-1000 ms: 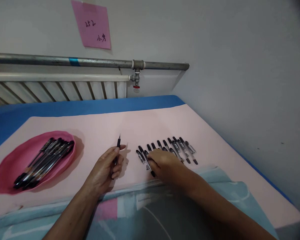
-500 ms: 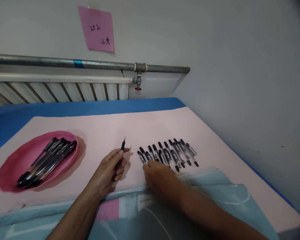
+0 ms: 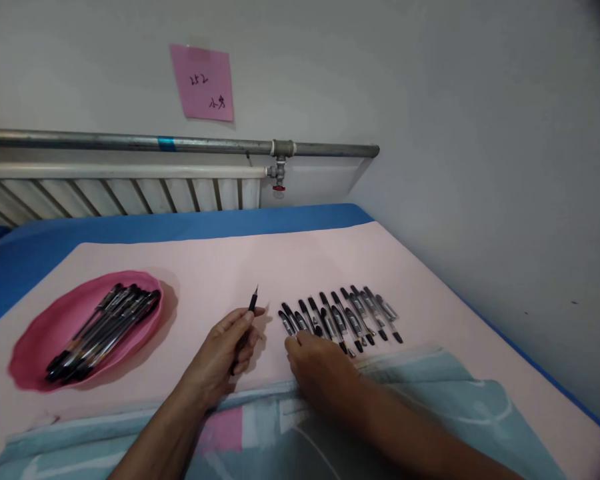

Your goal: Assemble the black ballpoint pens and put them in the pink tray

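My left hand [image 3: 230, 343] is closed around an uncapped black pen [image 3: 253, 299], its bare tip pointing up and away from me. My right hand [image 3: 323, 363] is at the near left side of a group of pen parts [image 3: 355, 313]: black-ended clear barrels, caps and small tips laid out in slanting rows. Its thumb and fingers are pinched together at the edge of the group; what they hold, if anything, is hidden behind them. Several assembled black pens [image 3: 113, 327] lie side by side in a pink oval dish [image 3: 27, 350] to the left.
A pink sheet [image 3: 220, 267] covers the work surface, over a blue cover [image 3: 205, 227]. Light blue patterned cloth [image 3: 430, 387] lies along the near edge, under my forearms. Behind are a radiator [image 3: 145, 193], a metal pipe [image 3: 220, 145] and a pink note [image 3: 205, 87]. A wall stands at right.
The whole view has shifted slightly, so everything appears a little lower. My left hand keeps the pen; my right hand stays at the pen parts with fingers pinched.
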Tool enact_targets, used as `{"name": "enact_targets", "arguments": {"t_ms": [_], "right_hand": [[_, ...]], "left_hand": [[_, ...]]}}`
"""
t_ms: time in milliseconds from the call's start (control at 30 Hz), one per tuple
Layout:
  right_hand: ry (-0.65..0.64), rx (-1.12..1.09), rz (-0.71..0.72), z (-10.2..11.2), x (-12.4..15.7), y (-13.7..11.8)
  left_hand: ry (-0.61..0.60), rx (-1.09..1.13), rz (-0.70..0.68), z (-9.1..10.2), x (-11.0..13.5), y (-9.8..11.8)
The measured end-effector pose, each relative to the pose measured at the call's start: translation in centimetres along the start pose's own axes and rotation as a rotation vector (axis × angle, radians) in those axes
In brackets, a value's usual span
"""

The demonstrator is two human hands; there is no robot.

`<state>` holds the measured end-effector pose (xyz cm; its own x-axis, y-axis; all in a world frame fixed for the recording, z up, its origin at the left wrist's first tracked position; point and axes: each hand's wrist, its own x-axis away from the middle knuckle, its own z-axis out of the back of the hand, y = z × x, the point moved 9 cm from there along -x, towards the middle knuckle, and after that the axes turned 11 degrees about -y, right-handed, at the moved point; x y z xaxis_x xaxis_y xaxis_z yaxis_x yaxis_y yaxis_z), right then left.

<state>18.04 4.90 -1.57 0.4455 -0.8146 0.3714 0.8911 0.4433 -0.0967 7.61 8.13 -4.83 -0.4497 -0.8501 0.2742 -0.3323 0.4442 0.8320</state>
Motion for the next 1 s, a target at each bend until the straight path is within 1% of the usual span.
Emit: {"name": "enact_targets", "arguments": {"t_ms": [100, 200, 233, 300, 433, 633, 800, 867, 900, 933, 1000], "right_hand": [[0.076, -0.016, 0.044, 0.8, 0.2, 0.3], [0.251, -0.027, 0.035, 2.3, 0.7, 1.7], [0.3, -0.03, 0.022, 2.5, 0.7, 2.3], [0.344, -0.032, 0.028, 2.4, 0.5, 3.1], [0.325, -0.042, 0.037, 1.7, -0.1, 3.3], [0.143, -0.04, 0.086, 0.8, -0.3, 1.0], [0.052, -0.012, 0.048, -0.2, -0.3, 0.3], [0.064, -0.031, 0.063, -0.1, -0.3, 0.2], [0.097, -0.06, 0.091, 0.2, -0.2, 0.1], [0.152, -0.109, 0.129, 0.9, -0.1, 0.0], [0.317, -0.286, 0.19, 2.9, 0.5, 0.5]], "left_hand": [[0.005, 0.001, 0.01, 0.0, 0.1, -0.1], [-0.003, 0.006, 0.011, 0.0, 0.1, -0.1], [-0.008, 0.007, 0.01, 0.0, 0.1, -0.1], [-0.015, 0.006, 0.009, 0.0, 0.0, -0.1], [-0.016, 0.006, 0.011, 0.0, 0.0, 0.0], [-0.015, 0.006, 0.01, -0.2, 0.0, 0.1], [-0.015, -0.021, 0.032, -0.1, 0.1, -0.2], [-0.041, -0.043, 0.054, -0.3, 0.1, -0.5], [-0.058, -0.056, 0.068, -0.5, 0.1, -0.6], [-0.075, -0.069, 0.084, -0.7, 0.2, -0.8], [-0.109, -0.096, 0.113, -1.3, 0.3, -0.9]]}}
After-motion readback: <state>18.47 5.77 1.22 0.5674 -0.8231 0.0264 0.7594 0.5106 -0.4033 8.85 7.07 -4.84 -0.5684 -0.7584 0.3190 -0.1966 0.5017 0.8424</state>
